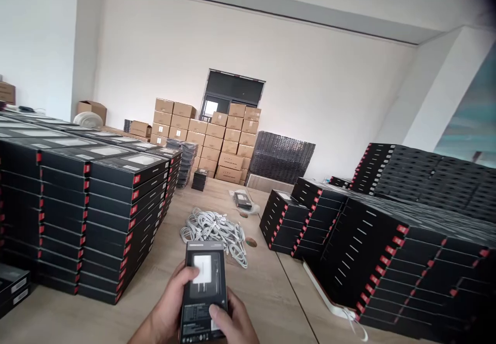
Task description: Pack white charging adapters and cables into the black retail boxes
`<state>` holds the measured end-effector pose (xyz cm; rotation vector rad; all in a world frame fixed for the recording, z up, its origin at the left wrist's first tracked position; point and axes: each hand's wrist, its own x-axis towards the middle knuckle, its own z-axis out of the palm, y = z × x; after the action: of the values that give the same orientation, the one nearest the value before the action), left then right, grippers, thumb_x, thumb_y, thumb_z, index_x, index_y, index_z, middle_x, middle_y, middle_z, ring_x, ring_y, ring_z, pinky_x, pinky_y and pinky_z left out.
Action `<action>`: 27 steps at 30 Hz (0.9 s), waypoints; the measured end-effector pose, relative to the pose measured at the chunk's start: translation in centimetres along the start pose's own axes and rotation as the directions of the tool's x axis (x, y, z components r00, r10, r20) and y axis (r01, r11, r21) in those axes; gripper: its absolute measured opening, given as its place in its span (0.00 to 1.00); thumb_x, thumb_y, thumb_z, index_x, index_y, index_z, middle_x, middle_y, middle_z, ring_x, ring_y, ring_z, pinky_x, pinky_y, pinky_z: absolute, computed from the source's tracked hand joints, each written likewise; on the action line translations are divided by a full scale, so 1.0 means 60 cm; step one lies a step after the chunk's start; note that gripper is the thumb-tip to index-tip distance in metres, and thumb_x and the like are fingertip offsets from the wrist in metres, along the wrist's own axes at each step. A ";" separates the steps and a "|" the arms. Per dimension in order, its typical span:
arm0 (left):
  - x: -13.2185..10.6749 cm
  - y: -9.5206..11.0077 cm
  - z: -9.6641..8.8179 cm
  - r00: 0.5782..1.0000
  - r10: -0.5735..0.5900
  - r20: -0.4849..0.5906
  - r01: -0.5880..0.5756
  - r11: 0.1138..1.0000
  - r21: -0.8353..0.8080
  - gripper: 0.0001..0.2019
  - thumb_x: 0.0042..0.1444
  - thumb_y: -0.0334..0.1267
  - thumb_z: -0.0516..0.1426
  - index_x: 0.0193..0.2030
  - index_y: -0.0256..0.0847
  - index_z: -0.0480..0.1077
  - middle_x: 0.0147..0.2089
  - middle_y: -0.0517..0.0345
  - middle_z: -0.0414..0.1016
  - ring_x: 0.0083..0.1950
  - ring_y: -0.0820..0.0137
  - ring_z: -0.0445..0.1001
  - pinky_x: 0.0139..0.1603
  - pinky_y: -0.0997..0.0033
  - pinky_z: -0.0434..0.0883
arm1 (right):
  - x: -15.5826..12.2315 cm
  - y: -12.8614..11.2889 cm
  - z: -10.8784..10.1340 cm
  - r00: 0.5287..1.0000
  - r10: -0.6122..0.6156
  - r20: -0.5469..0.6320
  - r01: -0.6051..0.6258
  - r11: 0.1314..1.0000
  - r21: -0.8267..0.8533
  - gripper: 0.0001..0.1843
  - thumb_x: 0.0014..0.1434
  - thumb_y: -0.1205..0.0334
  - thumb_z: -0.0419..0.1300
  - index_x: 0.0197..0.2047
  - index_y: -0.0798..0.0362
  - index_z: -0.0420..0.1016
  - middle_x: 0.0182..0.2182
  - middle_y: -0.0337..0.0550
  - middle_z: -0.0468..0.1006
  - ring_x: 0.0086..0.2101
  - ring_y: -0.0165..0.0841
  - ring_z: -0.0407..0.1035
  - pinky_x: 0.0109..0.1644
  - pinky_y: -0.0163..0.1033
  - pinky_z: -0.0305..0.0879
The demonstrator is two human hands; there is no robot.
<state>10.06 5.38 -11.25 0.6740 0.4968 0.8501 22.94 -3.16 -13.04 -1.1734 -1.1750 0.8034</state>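
Observation:
A black retail box [205, 300] with a picture of a white plug charger on its face is held upright between both my hands, low in the middle of the view. My left hand [170, 300] grips its left side, the thumb lying across the charger picture. On the lower right, my right hand [234, 321] wraps the box with its thumb on the printed face. Just beyond the box, a tangled pile of white cables [217, 230] rests on the wooden table [163, 261].
Tall stacks of black boxes with red tabs stand on the left [104, 230] and right [372, 251]. A bagged black box [242, 199] lies past the cables, near a round hole [251, 242] in the tabletop. Brown cartons [213, 142] are piled at the back wall.

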 end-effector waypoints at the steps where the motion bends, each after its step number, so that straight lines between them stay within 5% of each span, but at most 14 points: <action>1: 0.003 -0.001 0.004 0.991 0.134 -0.028 -0.131 0.988 0.079 0.22 0.46 0.45 0.62 0.46 0.36 0.71 0.38 0.51 0.81 0.41 0.58 0.79 0.41 0.64 0.73 | 0.002 -0.005 0.000 1.000 0.008 -0.006 -0.008 1.000 -0.007 0.29 0.54 0.43 0.62 0.52 0.54 0.75 0.43 0.50 0.82 0.45 0.48 0.75 0.49 0.50 0.72; 4: 0.011 -0.003 0.015 0.892 0.449 -0.047 -0.418 0.860 0.291 0.36 0.45 0.45 0.66 0.60 0.40 0.62 0.57 0.47 0.74 0.58 0.57 0.72 0.57 0.62 0.69 | 0.004 -0.015 -0.001 0.988 -0.092 -0.123 0.053 0.957 -0.286 0.23 0.55 0.53 0.62 0.52 0.52 0.76 0.40 0.49 0.83 0.40 0.45 0.76 0.47 0.46 0.72; 8: 0.005 0.002 0.022 0.838 0.545 0.014 -0.503 0.762 0.408 0.50 0.47 0.44 0.65 0.71 0.43 0.41 0.71 0.44 0.55 0.70 0.58 0.57 0.69 0.58 0.55 | 0.001 -0.018 0.001 0.975 -0.216 -0.061 0.129 0.763 -0.633 0.27 0.52 0.61 0.63 0.57 0.47 0.73 0.42 0.48 0.83 0.41 0.47 0.77 0.47 0.47 0.72; 11: -0.012 0.015 0.023 0.795 0.605 0.038 -0.523 0.652 0.550 0.48 0.49 0.41 0.63 0.71 0.43 0.40 0.70 0.43 0.56 0.69 0.57 0.59 0.69 0.55 0.55 | -0.003 -0.018 -0.001 0.967 -0.247 0.063 0.239 0.794 -0.558 0.32 0.51 0.61 0.64 0.61 0.45 0.69 0.50 0.48 0.80 0.48 0.47 0.74 0.54 0.47 0.70; 14: -0.028 0.027 0.024 0.713 0.663 0.228 -0.566 0.353 0.745 0.43 0.44 0.34 0.62 0.68 0.41 0.49 0.65 0.43 0.63 0.66 0.54 0.62 0.68 0.51 0.57 | -0.005 -0.020 -0.011 0.979 -0.201 0.032 0.201 0.932 -0.302 0.29 0.61 0.53 0.57 0.64 0.47 0.65 0.55 0.50 0.76 0.52 0.44 0.72 0.57 0.47 0.67; 17: -0.038 0.028 0.025 0.647 0.572 0.504 -0.610 -0.009 0.793 0.43 0.39 0.28 0.60 0.66 0.43 0.52 0.64 0.44 0.65 0.66 0.51 0.61 0.69 0.43 0.51 | -0.003 -0.029 -0.025 0.995 -0.087 -0.055 0.080 0.990 -0.118 0.28 0.63 0.48 0.55 0.63 0.48 0.66 0.55 0.51 0.75 0.55 0.43 0.70 0.58 0.48 0.67; 19: -0.042 0.024 0.028 0.625 0.457 0.633 -0.641 -0.162 0.750 0.47 0.35 0.26 0.57 0.67 0.44 0.51 0.64 0.45 0.65 0.66 0.51 0.61 0.71 0.40 0.44 | -0.001 -0.042 -0.031 0.998 -0.062 -0.025 0.060 0.994 -0.086 0.26 0.59 0.49 0.59 0.59 0.48 0.70 0.55 0.50 0.76 0.56 0.43 0.69 0.61 0.48 0.64; 24: -0.049 0.019 0.032 0.632 0.246 0.735 -0.687 -0.261 0.678 0.50 0.29 0.25 0.54 0.66 0.46 0.52 0.63 0.49 0.67 0.66 0.52 0.61 0.72 0.41 0.36 | 0.002 -0.077 -0.021 0.991 0.009 0.132 -0.002 0.998 -0.056 0.21 0.53 0.64 0.60 0.51 0.50 0.75 0.48 0.48 0.80 0.50 0.43 0.73 0.58 0.50 0.66; 27: -0.049 0.019 0.031 0.645 0.168 0.745 -0.706 -0.243 0.666 0.49 0.28 0.25 0.53 0.65 0.46 0.54 0.61 0.50 0.69 0.65 0.53 0.62 0.72 0.42 0.37 | 0.002 -0.075 -0.010 0.993 0.052 0.102 -0.046 0.997 -0.065 0.21 0.47 0.71 0.57 0.46 0.52 0.75 0.41 0.45 0.81 0.44 0.42 0.75 0.53 0.47 0.69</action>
<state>8.99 2.93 -8.74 2.6431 0.3871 0.9132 23.15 -4.29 -8.64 -1.2277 -1.2680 0.8786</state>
